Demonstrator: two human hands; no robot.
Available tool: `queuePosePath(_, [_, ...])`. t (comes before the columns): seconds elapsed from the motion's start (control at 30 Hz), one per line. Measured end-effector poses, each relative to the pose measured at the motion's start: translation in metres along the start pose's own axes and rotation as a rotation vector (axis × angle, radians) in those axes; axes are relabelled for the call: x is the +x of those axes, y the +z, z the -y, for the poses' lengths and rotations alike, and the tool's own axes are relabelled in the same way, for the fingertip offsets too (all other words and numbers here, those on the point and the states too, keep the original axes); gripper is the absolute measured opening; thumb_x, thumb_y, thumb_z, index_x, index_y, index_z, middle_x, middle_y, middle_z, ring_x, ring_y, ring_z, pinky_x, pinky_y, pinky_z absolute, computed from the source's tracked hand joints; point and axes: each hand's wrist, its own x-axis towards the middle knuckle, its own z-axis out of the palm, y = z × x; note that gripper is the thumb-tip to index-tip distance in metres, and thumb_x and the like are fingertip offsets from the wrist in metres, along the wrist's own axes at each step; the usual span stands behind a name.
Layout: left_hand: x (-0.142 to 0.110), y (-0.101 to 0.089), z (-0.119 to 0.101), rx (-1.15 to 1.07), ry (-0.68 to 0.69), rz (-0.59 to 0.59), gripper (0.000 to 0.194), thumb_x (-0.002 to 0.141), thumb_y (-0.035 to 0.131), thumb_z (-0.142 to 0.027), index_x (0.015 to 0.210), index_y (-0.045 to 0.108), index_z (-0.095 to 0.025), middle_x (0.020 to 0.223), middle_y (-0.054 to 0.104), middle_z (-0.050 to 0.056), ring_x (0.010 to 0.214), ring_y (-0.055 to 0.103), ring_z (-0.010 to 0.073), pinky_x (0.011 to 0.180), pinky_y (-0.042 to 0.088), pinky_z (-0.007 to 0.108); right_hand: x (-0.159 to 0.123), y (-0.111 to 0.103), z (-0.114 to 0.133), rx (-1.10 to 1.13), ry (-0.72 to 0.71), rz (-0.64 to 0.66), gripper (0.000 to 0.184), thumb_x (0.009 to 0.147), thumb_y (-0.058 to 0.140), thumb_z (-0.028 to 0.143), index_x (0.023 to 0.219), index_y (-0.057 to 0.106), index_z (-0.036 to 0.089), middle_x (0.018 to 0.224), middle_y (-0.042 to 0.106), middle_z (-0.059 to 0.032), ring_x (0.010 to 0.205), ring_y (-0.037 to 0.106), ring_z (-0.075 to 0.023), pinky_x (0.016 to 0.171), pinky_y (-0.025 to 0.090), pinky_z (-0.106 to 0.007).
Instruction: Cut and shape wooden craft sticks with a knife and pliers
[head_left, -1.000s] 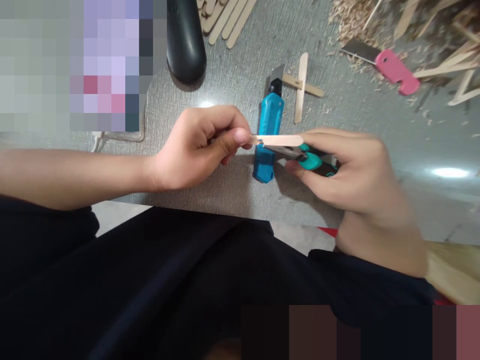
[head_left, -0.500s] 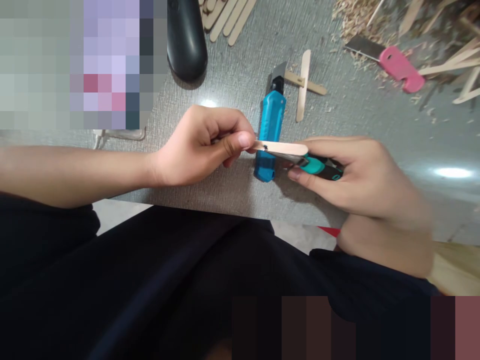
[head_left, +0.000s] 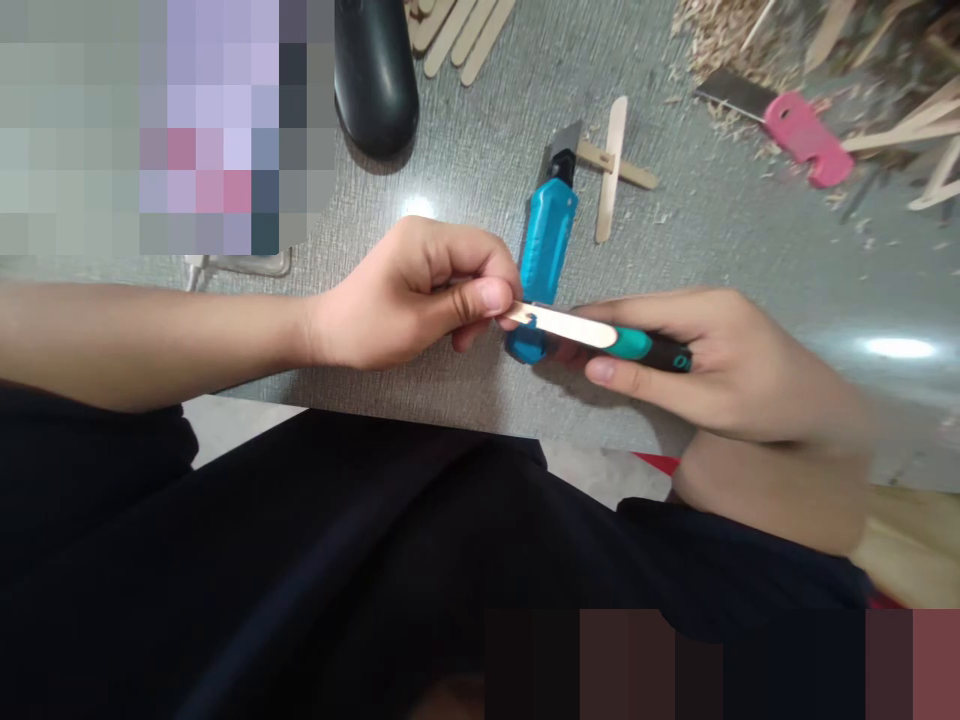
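Observation:
My left hand [head_left: 427,300] pinches the left end of a pale wooden craft stick [head_left: 576,327] between thumb and fingers. A small hole pierces the stick near my thumb; blue shows through it. My right hand [head_left: 716,355] is wrapped round a tool with a teal-and-black handle [head_left: 631,343]. The stick's rounded right end overlaps this handle and hides the tool's metal front. Below the hands, a blue utility knife [head_left: 549,240] lies on the table with its blade out. Past its blade, two craft sticks lie crossed [head_left: 615,165].
The grey table [head_left: 480,150] carries a black rounded object [head_left: 379,90] and several craft sticks [head_left: 480,45] at the back. A pink-handled knife [head_left: 806,135] lies at the right by wood shavings [head_left: 724,40] and cut stick pieces [head_left: 907,125]. A white cable [head_left: 196,270] is at the left.
The craft stick has dropped slightly and tilted down at its right end. It now covers the tool's metal part, which showed below it before. Both hands have shifted a little.

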Motion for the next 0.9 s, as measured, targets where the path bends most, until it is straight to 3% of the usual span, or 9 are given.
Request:
queuePosePath(0.1, [-0.002,0.001,-0.002,-0.02,-0.051,-0.026,0.06,0.099,0.089,-0.072,0.087,0.07,-0.017,0.066,0.063,-0.002,0.058,0.059,0.008,0.058,0.05,0.023,-0.002,0.001,-0.002,-0.003,-0.003,-0.012,0.035,0.099,0.08,0.051,0.112,0.091,0.02,0.086,0.086,-0.0066,0.068,0.076,-0.0221,0.061,0.06,-0.032])
queuePosePath(0.27, [-0.003,0.001,-0.004,0.028,-0.131,-0.093,0.062,0.099,0.086,-0.077,0.087,0.068,-0.019,0.065,0.061,-0.002,0.057,0.059,0.0101,0.052,0.045,0.023,-0.005,0.002,-0.004,-0.07,0.014,-0.053,0.045,0.1,0.078,0.05,0.128,0.092,0.019,0.102,0.091,-0.0083,0.081,0.082,-0.024,0.071,0.063,-0.034])
queuePosePath(0.5, [-0.002,-0.002,-0.002,0.001,-0.062,-0.033,0.047,0.099,0.095,-0.057,0.085,0.073,-0.017,0.057,0.058,-0.003,0.049,0.05,0.0076,0.047,0.037,0.025,-0.002,0.001,0.001,-0.065,-0.035,-0.038,0.037,0.1,0.076,0.044,0.118,0.093,0.017,0.091,0.088,-0.0068,0.071,0.075,-0.019,0.067,0.061,-0.032])
queuePosePath(0.6, [-0.002,-0.001,-0.005,0.043,-0.098,-0.046,0.04,0.104,0.091,-0.049,0.086,0.072,-0.017,0.057,0.056,-0.004,0.049,0.048,0.0072,0.048,0.035,0.025,-0.002,0.002,0.004,-0.063,-0.035,-0.015,0.038,0.101,0.075,0.044,0.12,0.092,0.016,0.095,0.089,-0.0077,0.075,0.077,-0.0188,0.069,0.061,-0.031])
queuePosePath(0.77, [-0.002,0.0,-0.008,0.163,-0.073,-0.079,0.046,0.099,0.091,-0.055,0.079,0.072,-0.019,0.062,0.056,-0.002,0.068,0.061,0.0131,0.062,0.047,0.028,-0.002,0.0,0.005,-0.051,-0.029,0.031,0.031,0.102,0.073,0.044,0.113,0.089,0.019,0.099,0.09,-0.0073,0.082,0.082,-0.0208,0.072,0.061,-0.033])
queuePosePath(0.9, [-0.002,-0.003,-0.011,0.307,-0.064,-0.04,0.026,0.101,0.08,-0.031,0.078,0.074,-0.02,0.058,0.053,-0.005,0.064,0.052,0.0116,0.061,0.041,0.029,-0.001,-0.001,0.007,-0.084,-0.027,0.061,0.032,0.104,0.073,0.044,0.118,0.088,0.02,0.101,0.09,-0.007,0.08,0.08,-0.021,0.073,0.06,-0.035])
